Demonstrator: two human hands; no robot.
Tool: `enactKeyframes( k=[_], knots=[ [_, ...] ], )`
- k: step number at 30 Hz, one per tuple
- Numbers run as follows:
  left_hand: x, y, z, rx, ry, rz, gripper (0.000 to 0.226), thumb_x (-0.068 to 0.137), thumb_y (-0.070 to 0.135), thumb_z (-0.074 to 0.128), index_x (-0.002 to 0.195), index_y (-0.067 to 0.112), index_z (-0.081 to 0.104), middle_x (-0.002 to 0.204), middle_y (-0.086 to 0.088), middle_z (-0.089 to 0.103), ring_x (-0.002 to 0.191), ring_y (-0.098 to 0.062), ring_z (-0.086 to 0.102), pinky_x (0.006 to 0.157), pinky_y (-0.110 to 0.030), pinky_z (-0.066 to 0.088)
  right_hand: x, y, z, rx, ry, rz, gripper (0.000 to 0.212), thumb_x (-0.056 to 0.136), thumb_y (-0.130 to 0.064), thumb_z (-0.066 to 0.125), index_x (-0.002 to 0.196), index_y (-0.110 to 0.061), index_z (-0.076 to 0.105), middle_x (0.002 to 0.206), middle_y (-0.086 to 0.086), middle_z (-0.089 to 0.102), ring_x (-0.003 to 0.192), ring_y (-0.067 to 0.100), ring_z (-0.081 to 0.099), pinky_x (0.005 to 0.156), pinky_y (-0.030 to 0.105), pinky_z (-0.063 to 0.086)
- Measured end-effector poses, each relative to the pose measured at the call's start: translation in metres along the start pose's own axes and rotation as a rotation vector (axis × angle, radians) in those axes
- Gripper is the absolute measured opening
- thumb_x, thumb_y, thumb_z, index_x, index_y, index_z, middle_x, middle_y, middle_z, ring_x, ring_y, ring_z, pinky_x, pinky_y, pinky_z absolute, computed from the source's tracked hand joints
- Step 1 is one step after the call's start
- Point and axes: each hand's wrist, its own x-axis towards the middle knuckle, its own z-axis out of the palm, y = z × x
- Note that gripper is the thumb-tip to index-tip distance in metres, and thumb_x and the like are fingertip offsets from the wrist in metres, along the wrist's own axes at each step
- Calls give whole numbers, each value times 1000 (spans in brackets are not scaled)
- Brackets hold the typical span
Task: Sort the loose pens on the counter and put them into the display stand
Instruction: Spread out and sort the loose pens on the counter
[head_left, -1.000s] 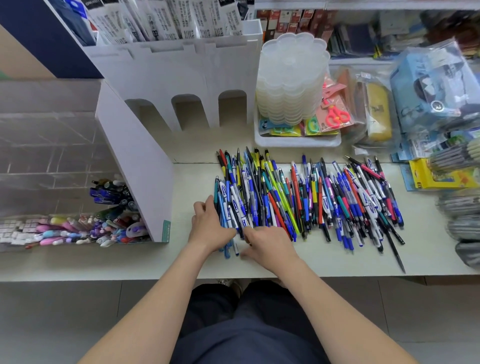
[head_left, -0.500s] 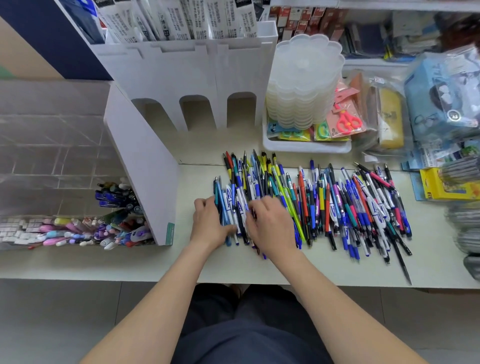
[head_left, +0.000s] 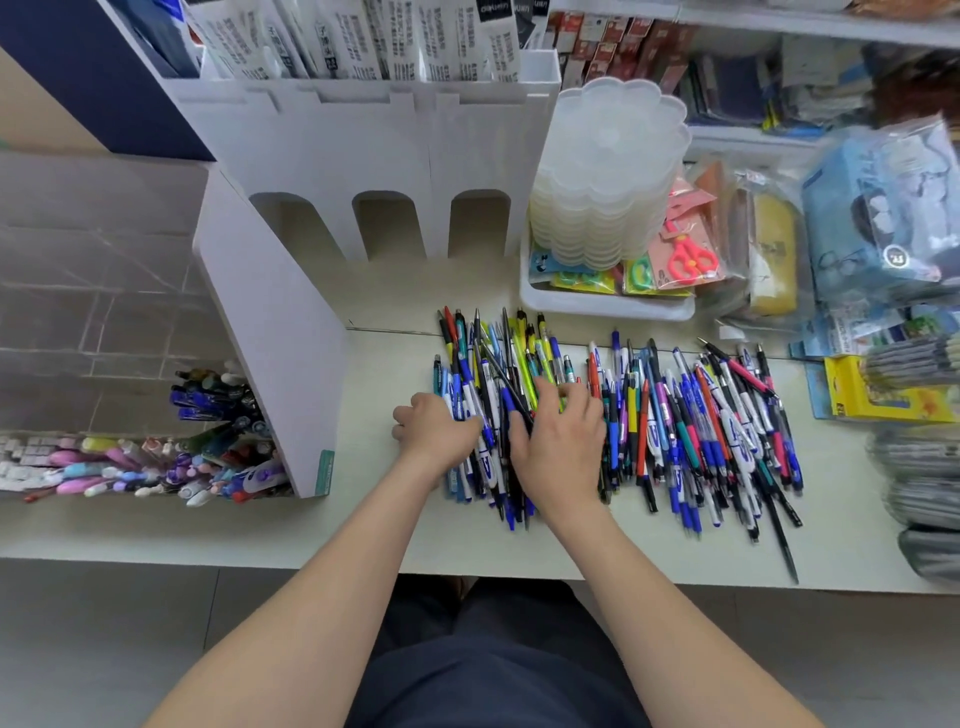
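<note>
Left hand and right hand touch pens (counter pile).

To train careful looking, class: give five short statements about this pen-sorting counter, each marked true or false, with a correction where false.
1. The left hand and the right hand both touch the left end of the loose pens. True.
2. The red scissors lie among the loose pens. False: they sit in a packet behind the pile.
3. The display stand stands left of the pile and already holds pens. True.
4. The yellow box lies left of the hands. False: it lies at the right end of the counter.
5. The right hand's fingers are clenched in a fist. False: they are spread over the pens.
</note>
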Motion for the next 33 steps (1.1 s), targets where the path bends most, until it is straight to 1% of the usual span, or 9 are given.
enactKeyframes(
  k=[2,8,12,16,17,21,27,30,33],
  knots=[
    [-5,5,5,-58,-4,-22,82,87,42,82,142,-2,39,142,-21,38,120,-40,57,101,-50,55,-10,5,-2,38,-23,71,42,95,-38,66,129,-14,59,116,10,54,99,25,46,80,39,48],
    [-14,17,7,-115,-5,-64,72,82,32,88,129,-1,45,125,-18,61,113,-37,65,92,-46,60,-22,12,-6,130,-114,86,35,91,-24,66,123,-11,63,111,9,52,96,25,47,76,39,47],
    [-20,21,10,-139,-51,-85,64,90,24,77,133,-1,38,131,-21,58,114,-40,66,93,-48,60,-19,11,-13,147,-139,38,33,93,-21,65,124,-11,61,112,9,52,96,24,46,78,38,47],
    [-24,18,15,-68,-30,-1,52,97,18,67,133,-6,38,135,-25,51,121,-41,58,95,-45,55,-19,11,-20,162,-157,-2,34,93,-19,64,126,-11,60,114,9,54,98,24,46,80,37,47],
    [-26,17,14,-49,-22,24,46,99,15,65,130,-6,39,132,-24,51,117,-39,58,89,-42,53,-19,11,-21,166,-163,-9,35,93,-19,64,127,-12,60,115,9,54,98,23,46,80,37,47],
    [-32,2,6,-86,33,84,25,104,9,54,114,4,32,95,-13,55,70,-19,54,53,-31,39,-20,14,-23,186,-172,-33,36,95,-20,63,129,-12,59,117,8,54,100,21,45,85,36,48],
    [-44,-9,-12,-275,136,223,18,103,13,52,116,6,42,87,-6,54,69,-19,51,55,-34,40,-22,7,-30,207,-129,-46,35,96,-21,61,131,-15,59,114,4,53,101,17,41,89,36,47],
    [-52,-6,-21,-359,151,288,11,98,14,57,99,10,46,82,-3,50,67,-17,42,55,-33,34,-19,-4,-45,417,-162,-41,29,102,-20,58,131,-19,61,109,-5,57,99,13,50,92,38,52],
    [-61,4,-27,-377,70,434,7,94,18,62,100,19,59,83,-1,64,69,-19,55,58,-32,47,-10,-21,-75,853,-334,99,37,100,-32,68,136,-29,58,108,-9,64,96,6,63,89,37,59]
  ],
)
